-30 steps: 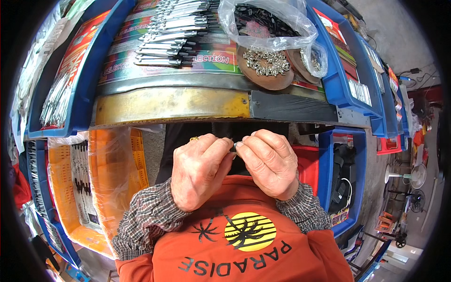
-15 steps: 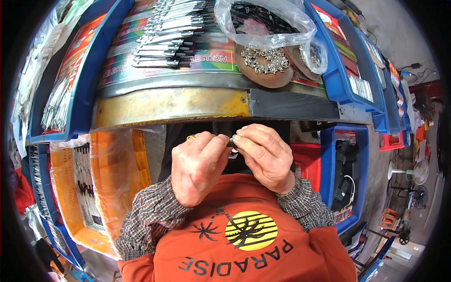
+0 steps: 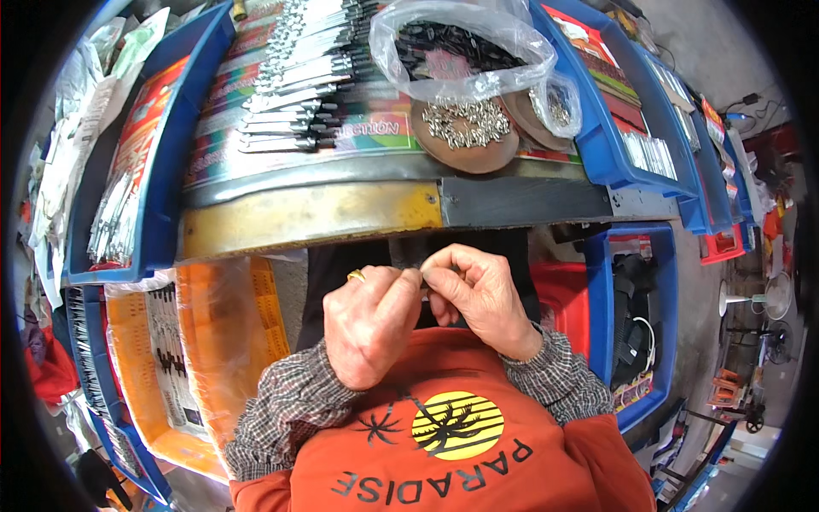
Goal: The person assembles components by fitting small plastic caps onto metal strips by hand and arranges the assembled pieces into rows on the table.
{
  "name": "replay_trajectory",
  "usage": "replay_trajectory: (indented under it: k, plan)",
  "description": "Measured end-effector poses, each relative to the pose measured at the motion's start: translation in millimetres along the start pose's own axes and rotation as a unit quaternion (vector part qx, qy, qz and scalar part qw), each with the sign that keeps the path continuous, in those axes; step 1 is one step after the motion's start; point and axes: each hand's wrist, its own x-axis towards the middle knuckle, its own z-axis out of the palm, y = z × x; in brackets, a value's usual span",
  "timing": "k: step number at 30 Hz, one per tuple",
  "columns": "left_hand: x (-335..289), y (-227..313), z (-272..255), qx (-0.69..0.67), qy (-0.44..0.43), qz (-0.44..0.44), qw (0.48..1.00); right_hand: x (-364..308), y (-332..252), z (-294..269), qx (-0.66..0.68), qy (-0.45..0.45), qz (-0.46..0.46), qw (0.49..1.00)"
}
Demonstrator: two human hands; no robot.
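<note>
Left hand (image 3: 368,324) and right hand (image 3: 486,303): fingers narrowed to a pinch, tips meeting; whether a small piece sits between them cannot be told. Just beyond: bench (image 3: 316,220). On it, left: slender silver-and-black pens (image 3: 294,115), in a row. Right: brown round dish (image 3: 465,162), bearing small metal parts (image 3: 490,128); behind, clear plastic bag (image 3: 512,80), open. Below, leftward: orange crate (image 3: 271,316). Rightward: blue bin (image 3: 601,294).

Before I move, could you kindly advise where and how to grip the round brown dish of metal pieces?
I would take the round brown dish by its near rim, coming from the person's side: that curved edge is bare, while the clear plastic bag crowds the far side. Keep it level; small metal pieces lie heaped on it.
</note>
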Motion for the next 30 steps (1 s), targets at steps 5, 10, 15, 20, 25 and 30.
replay_trajectory:
  k: [5,10,15,20,25,30]
  plan:
    - [-1.4,-0.1,2.5,0.003,0.001,0.010,1.000,-1.2,2.3,6.5,-0.021,0.038,-0.041,0.998]
    - [2.5,-2.3,-1.5,0.020,0.007,0.017,1.000,-0.3,2.2,10.6,-0.015,0.046,-0.055,0.997]
    - [17.5,-8.8,-17.0,0.018,0.007,0.024,1.000,3.0,-6.4,6.4,-0.022,0.057,-0.105,0.993]
    - [46.3,-46.3,-43.8,0.075,0.040,-0.018,0.996,7.1,-16.4,-7.0,-0.106,0.101,-0.155,0.977]
    - [79.0,-98.2,-66.0,0.134,0.076,0.020,0.988,12.0,-16.0,-8.4,-0.110,0.106,-0.166,0.974]
    - [103.6,-118.5,-66.1,0.125,0.065,0.046,0.989,13.2,-13.6,-11.5,-0.128,0.110,-0.166,0.972]
